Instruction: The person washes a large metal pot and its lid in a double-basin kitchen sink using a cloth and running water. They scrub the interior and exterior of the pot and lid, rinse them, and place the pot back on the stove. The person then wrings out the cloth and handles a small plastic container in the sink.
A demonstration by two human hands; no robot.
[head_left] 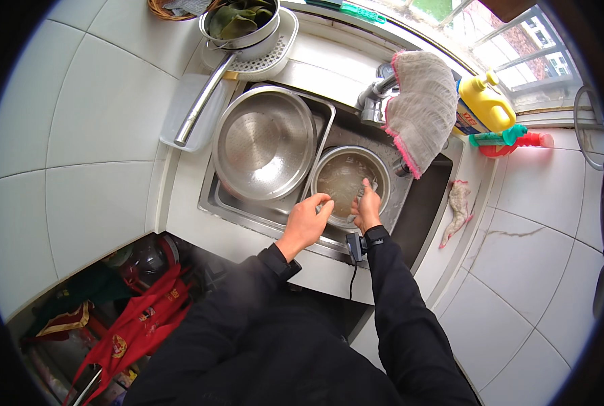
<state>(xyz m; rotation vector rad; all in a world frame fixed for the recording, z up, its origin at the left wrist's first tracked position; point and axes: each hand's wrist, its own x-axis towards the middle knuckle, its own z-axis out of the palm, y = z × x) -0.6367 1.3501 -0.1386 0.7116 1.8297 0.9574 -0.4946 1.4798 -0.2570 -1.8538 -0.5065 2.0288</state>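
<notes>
A round metal pot point(347, 152) with cloudy, brownish water stands in the right basin of the sink. At its near left rim is my left hand point(304, 224), fingers curled in and thumb close to the index finger. What it pinches, if anything, is hidden. My right hand point(367, 208) reaches over the near right part of the pot, closed with the thumb up. Something pale and greyish shows at its fingers, too small to name. A large, shallow steel bowl point(264, 143) rests over the left basin, to the left of my hands.
A light cloth with a pink edge point(423, 101) hangs over the faucet point(373, 101). Behind stand a long-handled pan point(210, 95) with green leaves and a yellow bottle point(484, 105). A red bottle point(518, 143) lies at right, near a crumpled rag point(457, 208).
</notes>
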